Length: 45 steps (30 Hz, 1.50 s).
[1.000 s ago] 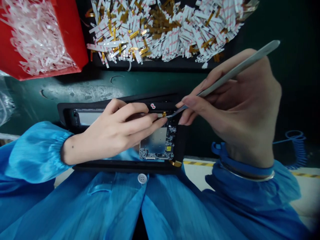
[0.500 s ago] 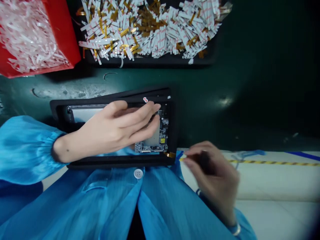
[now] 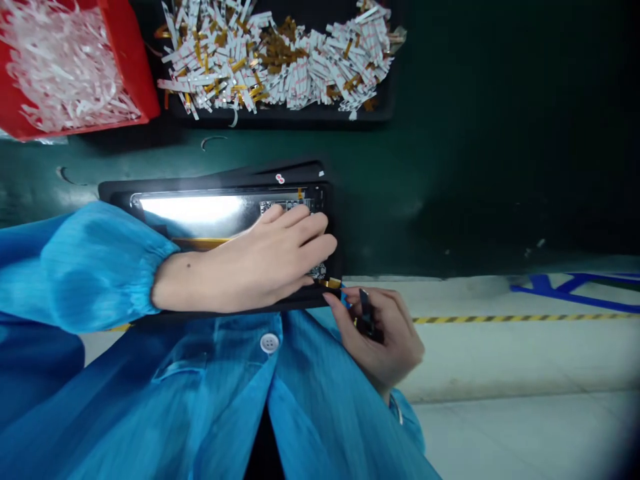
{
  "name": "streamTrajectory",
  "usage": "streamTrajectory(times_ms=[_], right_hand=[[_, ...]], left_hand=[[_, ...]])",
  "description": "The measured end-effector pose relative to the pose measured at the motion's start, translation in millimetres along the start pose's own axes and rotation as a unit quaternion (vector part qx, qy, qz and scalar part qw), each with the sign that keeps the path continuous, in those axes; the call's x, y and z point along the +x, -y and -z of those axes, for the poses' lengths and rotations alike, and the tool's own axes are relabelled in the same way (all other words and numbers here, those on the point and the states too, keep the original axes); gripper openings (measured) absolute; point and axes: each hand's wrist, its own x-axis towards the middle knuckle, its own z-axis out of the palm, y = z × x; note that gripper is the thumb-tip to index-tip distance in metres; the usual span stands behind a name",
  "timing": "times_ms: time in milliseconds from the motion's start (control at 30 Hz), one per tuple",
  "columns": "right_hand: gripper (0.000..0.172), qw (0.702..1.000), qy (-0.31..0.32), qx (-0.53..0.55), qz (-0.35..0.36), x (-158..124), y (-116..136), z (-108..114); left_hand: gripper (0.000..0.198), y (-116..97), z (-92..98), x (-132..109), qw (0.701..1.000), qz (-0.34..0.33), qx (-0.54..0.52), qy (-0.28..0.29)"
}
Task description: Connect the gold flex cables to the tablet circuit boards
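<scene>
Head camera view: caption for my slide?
Left hand on a circuit board in a black holder; right hand holding a dark tool.

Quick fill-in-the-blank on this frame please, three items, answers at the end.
The bin at top left is ____.
The right hand holds a dark tool, while the left hand lies on a ____ in a black holder.
A black tray holds white and ____ flex strips.

Missing words: red; circuit board; amber.
</scene>
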Motion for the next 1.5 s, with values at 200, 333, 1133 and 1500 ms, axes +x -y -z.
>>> streamTrajectory(times_ms=[200, 333, 1133, 1500], right_hand=[[0.014, 0.999, -0.014, 0.036, -0.033, 1.7, 5.0, -11.2], [0.016, 0.998, -0.024, 0.052, -0.023, 0.1, 8.6, -15.6], [0.028, 0.95, 0.108, -0.037, 0.292, 14.7, -9.6, -0.2], [0.023, 0.946, 0.14, -0.037, 0.289, 20.5, -7.1, 1.3]], left_hand=[[0.011, 8.1, 12.8, -4.0, 0.991, 0.015, -0.133, -0.016], [0.012, 10.0, 18.8, -10.0, 0.993, 0.025, -0.116, -0.017], [0.009, 12.7, 10.4, -15.4, 0.997, -0.011, -0.066, -0.026], [0.01, 13.6, 11.0, -16.8, 0.997, -0.018, -0.068, -0.007]])
